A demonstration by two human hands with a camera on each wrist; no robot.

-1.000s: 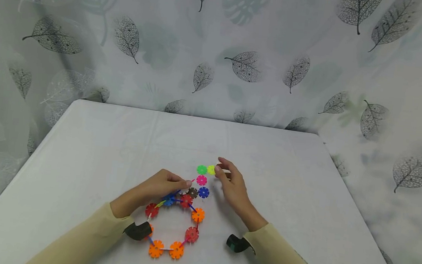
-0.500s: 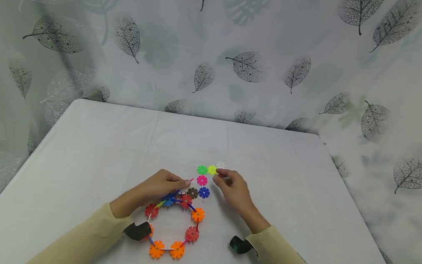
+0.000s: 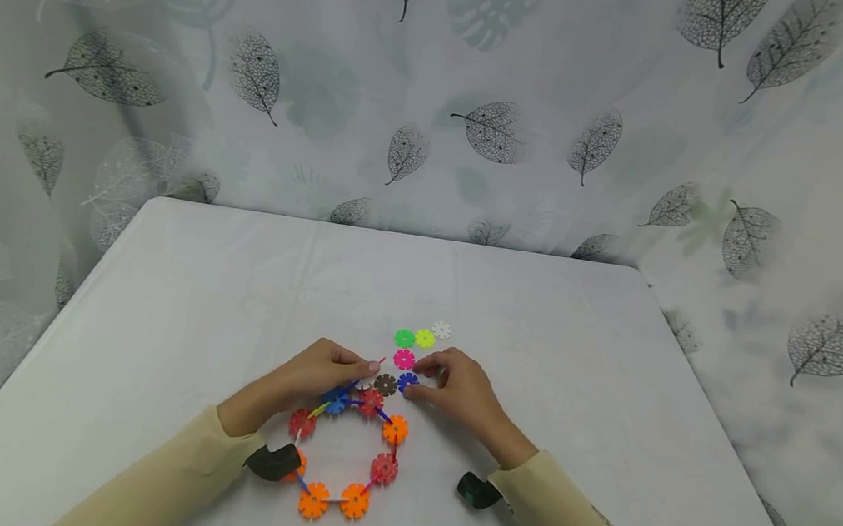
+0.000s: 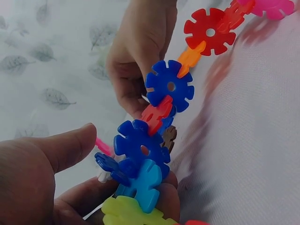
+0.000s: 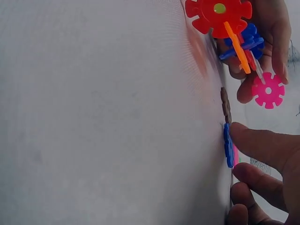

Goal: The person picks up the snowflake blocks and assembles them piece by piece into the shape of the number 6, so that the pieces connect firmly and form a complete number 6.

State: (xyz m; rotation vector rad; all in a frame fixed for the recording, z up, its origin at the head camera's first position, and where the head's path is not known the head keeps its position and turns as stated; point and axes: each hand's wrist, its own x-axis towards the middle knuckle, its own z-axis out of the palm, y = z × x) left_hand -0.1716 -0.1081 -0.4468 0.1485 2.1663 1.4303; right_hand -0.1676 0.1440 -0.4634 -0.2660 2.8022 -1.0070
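My left hand [image 3: 322,365] grips a ring of slotted plastic snowflake discs [image 3: 355,501], linked edge to edge, at its far side. In the left wrist view, my thumb and fingers are around a dark blue disc [image 4: 142,149] and a light blue disc [image 4: 146,185] of that ring. A pink disc [image 5: 268,90] sticks out by the left fingertips, joined to a whitish piece. On the table, my right hand [image 3: 459,387] has thumb and forefinger at opposite edges of a loose blue disc [image 5: 228,145], pinching it while it lies flat.
Beside the blue disc lie a brown disc [image 3: 385,385] and a pink loose disc [image 3: 404,359]. Farther back are green [image 3: 404,338], yellow [image 3: 425,338] and white discs [image 3: 441,330]. A white cloth covers the table [image 3: 572,351]; a leaf-print curtain [image 3: 311,145] hangs behind.
My right hand has moved from the white and yellow discs toward me, down to the blue disc, uncovering the white one. My left hand keeps its grip on the ring, almost still.
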